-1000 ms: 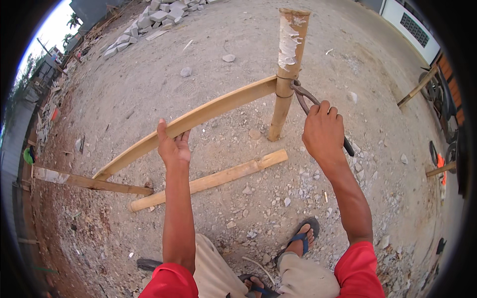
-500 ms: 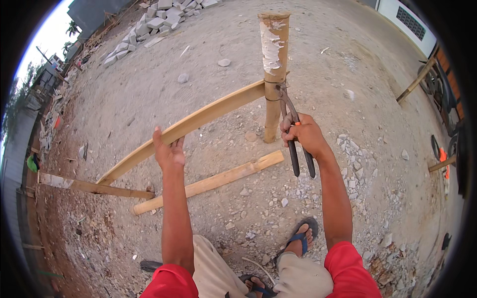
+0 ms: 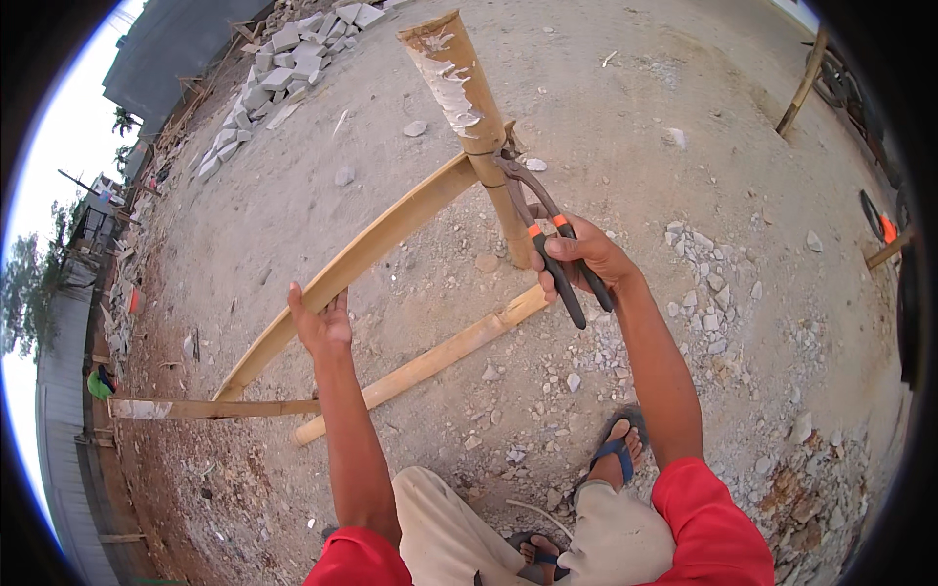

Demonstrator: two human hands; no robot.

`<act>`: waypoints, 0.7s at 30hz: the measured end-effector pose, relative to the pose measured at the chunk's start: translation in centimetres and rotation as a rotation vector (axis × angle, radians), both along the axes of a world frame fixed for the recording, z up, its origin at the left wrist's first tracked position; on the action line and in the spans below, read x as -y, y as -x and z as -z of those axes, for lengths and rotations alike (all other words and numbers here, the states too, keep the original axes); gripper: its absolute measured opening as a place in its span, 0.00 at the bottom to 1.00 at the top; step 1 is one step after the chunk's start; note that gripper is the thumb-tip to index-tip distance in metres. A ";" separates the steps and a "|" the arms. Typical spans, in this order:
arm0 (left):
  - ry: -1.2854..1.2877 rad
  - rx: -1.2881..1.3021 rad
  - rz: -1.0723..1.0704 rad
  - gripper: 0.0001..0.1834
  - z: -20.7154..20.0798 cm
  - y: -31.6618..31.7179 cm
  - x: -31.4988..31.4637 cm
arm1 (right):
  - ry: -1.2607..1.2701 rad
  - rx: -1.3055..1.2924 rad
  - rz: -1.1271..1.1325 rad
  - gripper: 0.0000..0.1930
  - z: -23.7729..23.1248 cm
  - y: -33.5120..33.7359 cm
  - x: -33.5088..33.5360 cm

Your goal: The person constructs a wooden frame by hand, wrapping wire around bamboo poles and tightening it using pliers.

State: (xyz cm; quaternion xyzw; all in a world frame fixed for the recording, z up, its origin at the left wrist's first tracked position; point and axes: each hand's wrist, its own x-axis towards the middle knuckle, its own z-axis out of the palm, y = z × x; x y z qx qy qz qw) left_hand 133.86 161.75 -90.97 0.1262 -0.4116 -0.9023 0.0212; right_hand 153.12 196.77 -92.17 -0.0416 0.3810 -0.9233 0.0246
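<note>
A split bamboo strip slants up from the lower left to an upright bamboo post with peeling white paint. Around its lower middle my left hand grips the strip, thumb in front and fingers behind. My right hand is closed around steel pincers with black and orange handles. Their jaws are at thin wire wrapped about the post, where the strip's upper end meets it. Whether the jaws bite the wire is too small to tell.
A bamboo pole lies on the stony ground between my arms. Another bamboo piece lies across the strip's lower end. Broken pale blocks are heaped at the far left. Slanting poles and parked motorbikes line the right.
My view has shifted, and the post now looks more tilted. The pincers have turned in my right hand, their handles spread wider. My left hand stays on the strip.
</note>
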 end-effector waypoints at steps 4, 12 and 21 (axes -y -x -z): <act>0.039 -0.013 -0.033 0.31 -0.5 -0.2 0.2 | -0.848 0.068 0.091 0.48 -3.4 -2.0 -1.7; 0.093 -0.071 0.117 0.29 0.7 1.4 1.5 | 0.138 -0.055 -0.084 0.24 2.2 -0.6 -0.3; -0.008 -0.039 0.179 0.25 -1.4 0.9 2.8 | -0.324 0.121 -0.083 0.14 7.2 -2.0 1.3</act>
